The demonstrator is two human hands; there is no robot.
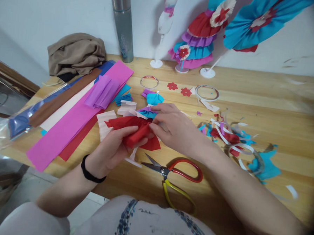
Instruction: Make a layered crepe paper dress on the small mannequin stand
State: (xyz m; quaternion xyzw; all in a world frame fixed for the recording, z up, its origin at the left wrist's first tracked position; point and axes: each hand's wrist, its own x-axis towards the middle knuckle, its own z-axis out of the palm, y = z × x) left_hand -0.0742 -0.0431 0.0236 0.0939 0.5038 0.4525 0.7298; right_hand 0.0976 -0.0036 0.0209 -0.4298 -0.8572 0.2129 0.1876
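My left hand (116, 145) is wrapped round the red crepe paper skirt (137, 130) of a small figure, thumb on top. The figure's blue and purple paper top (153, 105) points away from me, and its white stand (133, 157) shows below the red paper. My right hand (169, 123) is closed at the figure's waist, its fingertips pressed on the purple and red paper. Open scissors (164, 171) with one red and one yellow handle lie just below the hands.
Paper strips (78, 120) lie left, beside a brown cloth (76, 53). A flask (123, 28) and dressed figures (196, 39) stand at the back. Tape rolls (207, 92), red paper flowers (186, 91) and scraps (267, 163) lie behind and right.
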